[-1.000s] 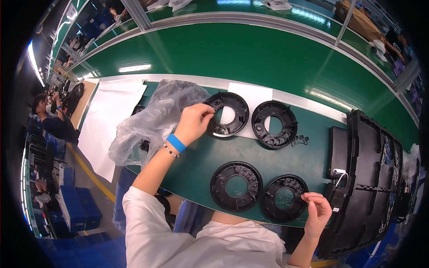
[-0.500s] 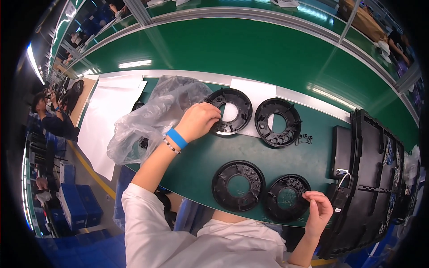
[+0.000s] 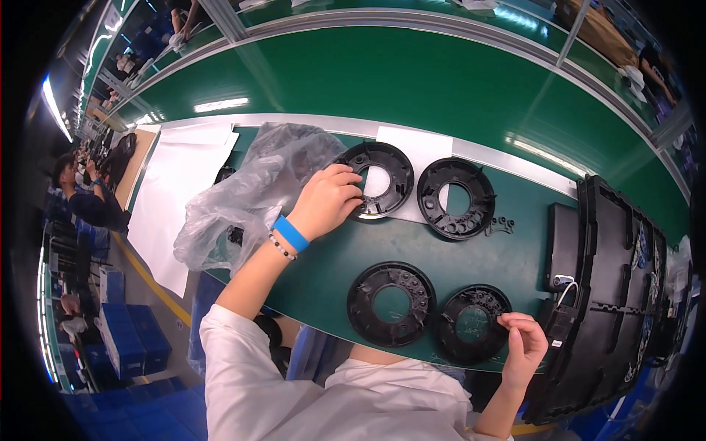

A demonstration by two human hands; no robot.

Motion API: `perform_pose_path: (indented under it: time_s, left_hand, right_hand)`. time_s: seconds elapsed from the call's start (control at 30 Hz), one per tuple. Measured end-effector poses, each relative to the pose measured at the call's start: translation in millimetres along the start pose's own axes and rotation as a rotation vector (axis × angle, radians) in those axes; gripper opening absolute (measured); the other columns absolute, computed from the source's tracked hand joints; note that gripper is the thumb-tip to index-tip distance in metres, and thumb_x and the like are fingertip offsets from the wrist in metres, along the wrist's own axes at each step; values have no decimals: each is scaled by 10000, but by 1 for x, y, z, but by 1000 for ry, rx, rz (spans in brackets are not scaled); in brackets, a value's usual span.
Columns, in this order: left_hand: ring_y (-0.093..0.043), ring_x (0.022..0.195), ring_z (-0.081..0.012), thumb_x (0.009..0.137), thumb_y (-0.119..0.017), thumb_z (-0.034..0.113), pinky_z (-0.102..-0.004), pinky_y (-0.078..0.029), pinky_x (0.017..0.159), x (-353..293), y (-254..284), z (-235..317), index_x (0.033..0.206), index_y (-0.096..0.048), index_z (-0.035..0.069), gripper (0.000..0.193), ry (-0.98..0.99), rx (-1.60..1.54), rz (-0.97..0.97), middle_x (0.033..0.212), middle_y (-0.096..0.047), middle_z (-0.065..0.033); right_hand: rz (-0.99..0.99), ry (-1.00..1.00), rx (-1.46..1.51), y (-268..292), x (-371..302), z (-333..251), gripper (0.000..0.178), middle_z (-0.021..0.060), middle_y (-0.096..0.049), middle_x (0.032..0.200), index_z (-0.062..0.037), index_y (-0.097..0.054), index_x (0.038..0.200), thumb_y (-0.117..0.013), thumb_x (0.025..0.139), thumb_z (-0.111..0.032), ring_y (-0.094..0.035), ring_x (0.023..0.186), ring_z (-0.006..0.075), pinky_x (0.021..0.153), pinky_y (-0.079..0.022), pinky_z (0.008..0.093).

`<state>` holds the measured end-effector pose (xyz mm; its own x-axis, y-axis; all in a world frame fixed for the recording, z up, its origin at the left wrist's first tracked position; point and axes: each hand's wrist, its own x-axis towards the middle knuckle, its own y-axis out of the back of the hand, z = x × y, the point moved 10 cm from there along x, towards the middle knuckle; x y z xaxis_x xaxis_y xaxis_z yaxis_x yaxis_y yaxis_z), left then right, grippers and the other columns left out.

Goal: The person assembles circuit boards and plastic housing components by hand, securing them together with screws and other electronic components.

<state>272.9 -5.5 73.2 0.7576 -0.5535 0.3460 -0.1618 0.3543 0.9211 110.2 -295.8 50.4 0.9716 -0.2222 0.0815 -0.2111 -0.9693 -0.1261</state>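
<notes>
Bench: smooth, shiny green top [image 3: 471,263] with a pale metal strip along the far edge.
Far rings: two round black rings, hard like plastic, with pegs and little cups. The far left ring [image 3: 398,170] and far right ring [image 3: 482,187] are partly over a flat white sheet [image 3: 428,142].
Near rings: the near left ring [image 3: 360,309] and near right ring [image 3: 446,331] lie side by side by the person.
Which way: being round, the rings have no long side. Cups sit at the upper right of the near left ring, along the top of the near right one, and low on the far right one.
Left grip [image 3: 329,200]: bent fingers close together at the left edge of the far left ring; I cannot tell if they pinch it.
Right grip [image 3: 523,344]: fingertips and thumb near each other at the right edge of the near right ring; I cannot tell if they pinch anything.
Bag [image 3: 228,213]: thin, see-through, crumpled plastic.
Little part [image 3: 501,226]: black, with loops, beside the far right ring.
Sticker [image 3: 557,343]: white, too small to read.
</notes>
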Motion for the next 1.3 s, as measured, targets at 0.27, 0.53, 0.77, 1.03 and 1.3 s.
perform_pose_path:
  time_s: [0.27, 0.53, 0.77, 1.03, 1.3]
  left_hand:
    - [-541, 882, -274, 697, -604, 91, -355, -432, 784, 1, -3, 1, 807, -604, 27, 127, 13, -100, -58, 909, -599, -98]
    - [-559, 870, -299, 737, -563, 1, -340, -440, 772, -17, 56, 37, 934, -579, 4, 198, 107, -114, 164, 939, -594, -139]
    - [-570, 869, -207, 827, -461, -22, -283, -444, 793, -106, 63, 44, 996, -555, -53, 196, 363, -261, 210, 963, -585, -129]
    - [-540, 951, -199, 891, -404, 58, -299, -431, 828, -178, -17, 16, 1164, -452, -38, 293, 586, -525, 400, 1067, -549, -150]
    - [-609, 778, -255, 867, -482, 137, -321, -494, 710, -168, 11, 42, 1073, -508, -75, 296, 544, -417, 520, 904, -607, -186]
  right_hand:
    - [20, 32, -2, 6, -11, -15, 92, 155, -579, 902, 47, -561, 841, -524, 756, 51, -562, 844, 204, 787, -439, 297]
    - [280, 243, -385, 88, -59, -107, 117, 167, -580, 886, 39, -567, 821, -545, 707, 56, -568, 835, 225, 778, -443, 311]
    - [433, 345, -1016, 168, -54, -174, 148, 126, -619, 855, 18, -605, 815, -607, 672, 59, -593, 785, 203, 720, -458, 270]
    - [580, -150, -1478, 363, -53, -113, 184, 122, -591, 939, -36, -617, 843, -616, 664, -80, -553, 907, 282, 808, -435, 358]
    - [1022, -669, -1567, 494, -84, -83, 588, 186, -376, 1282, -31, -454, 1182, -577, 735, -392, -333, 1196, 352, 989, -290, 407]
